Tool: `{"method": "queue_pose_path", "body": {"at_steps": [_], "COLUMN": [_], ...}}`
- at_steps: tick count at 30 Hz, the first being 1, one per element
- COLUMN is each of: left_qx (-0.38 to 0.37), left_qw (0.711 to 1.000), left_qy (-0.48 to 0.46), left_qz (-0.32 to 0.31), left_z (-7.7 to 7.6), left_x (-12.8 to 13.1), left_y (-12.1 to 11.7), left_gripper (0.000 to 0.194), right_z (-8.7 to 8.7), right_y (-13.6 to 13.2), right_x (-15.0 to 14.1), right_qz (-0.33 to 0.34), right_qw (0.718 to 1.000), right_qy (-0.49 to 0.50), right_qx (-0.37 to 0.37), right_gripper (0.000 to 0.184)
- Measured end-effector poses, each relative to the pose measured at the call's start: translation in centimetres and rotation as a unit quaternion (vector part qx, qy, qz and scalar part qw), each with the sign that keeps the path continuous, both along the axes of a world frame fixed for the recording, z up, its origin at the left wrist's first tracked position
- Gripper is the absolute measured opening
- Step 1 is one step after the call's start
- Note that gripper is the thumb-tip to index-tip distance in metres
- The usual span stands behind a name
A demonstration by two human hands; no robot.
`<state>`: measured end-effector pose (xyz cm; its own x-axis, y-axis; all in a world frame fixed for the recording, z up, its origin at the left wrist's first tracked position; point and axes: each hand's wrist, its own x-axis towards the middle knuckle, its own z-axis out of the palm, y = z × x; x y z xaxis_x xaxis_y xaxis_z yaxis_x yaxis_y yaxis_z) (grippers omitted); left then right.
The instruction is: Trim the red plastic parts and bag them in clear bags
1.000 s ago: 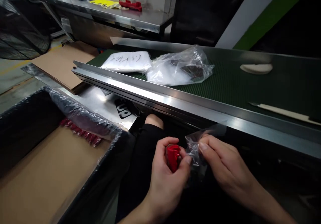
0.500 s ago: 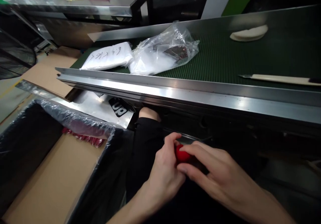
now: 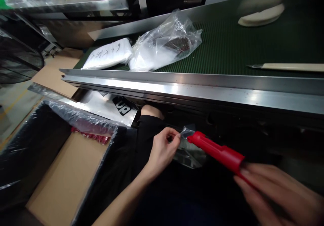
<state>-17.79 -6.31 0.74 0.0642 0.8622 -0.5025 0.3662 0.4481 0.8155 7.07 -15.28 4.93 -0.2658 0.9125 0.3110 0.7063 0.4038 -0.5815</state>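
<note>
My left hand (image 3: pixel 164 146) pinches the edge of a clear plastic bag (image 3: pixel 189 153) above my lap. At the lower right, my right hand (image 3: pixel 275 189) grips one end of a red plastic tube-shaped part (image 3: pixel 216 150). The part's far end, with a jagged rim, points left and lies right at the bag's mouth. Whether its tip is inside the bag or just against it, I cannot tell. My right fingertips are slightly blurred.
A green conveyor belt (image 3: pixel 222 50) with a metal edge carries a marked white packet (image 3: pixel 108 53), a clear bag (image 3: pixel 164 44), a craft knife (image 3: pixel 288 66) and a pale curved piece (image 3: pixel 262 16). At left stands a lined box (image 3: pixel 60 175) holding red parts (image 3: pixel 91 136).
My hands have moved apart. The red part, mostly hidden between them before, now shows at length in my right hand, and a clear bag shows at my left fingers.
</note>
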Motion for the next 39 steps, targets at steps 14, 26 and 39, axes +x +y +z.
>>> {"method": "queue_pose_path", "body": {"at_steps": [14, 26, 39], "left_qx": [0.035, 0.014, 0.027], "left_qw": [0.996, 0.997, 0.993], "left_qy": [-0.084, -0.063, -0.105], "left_qz": [-0.014, 0.037, 0.051], "left_z": [-0.2, -0.9, -0.7], "left_x": [0.6, 0.6, 0.8], "left_y": [-1.1, -0.5, -1.0], "left_gripper": [0.02, 0.02, 0.022], "right_z": [1.0, 0.5, -0.2], "right_y": [1.9, -0.2, 0.9], "right_x": [-3.2, -1.5, -3.6], "right_qz": [0.142, 0.001, 0.079], "right_qw": [0.985, 0.998, 0.994], "right_qy": [-0.1, -0.02, -0.079], "right_qx": [-0.02, 0.061, 0.009], "right_gripper": [0.04, 0.043, 0.042]}}
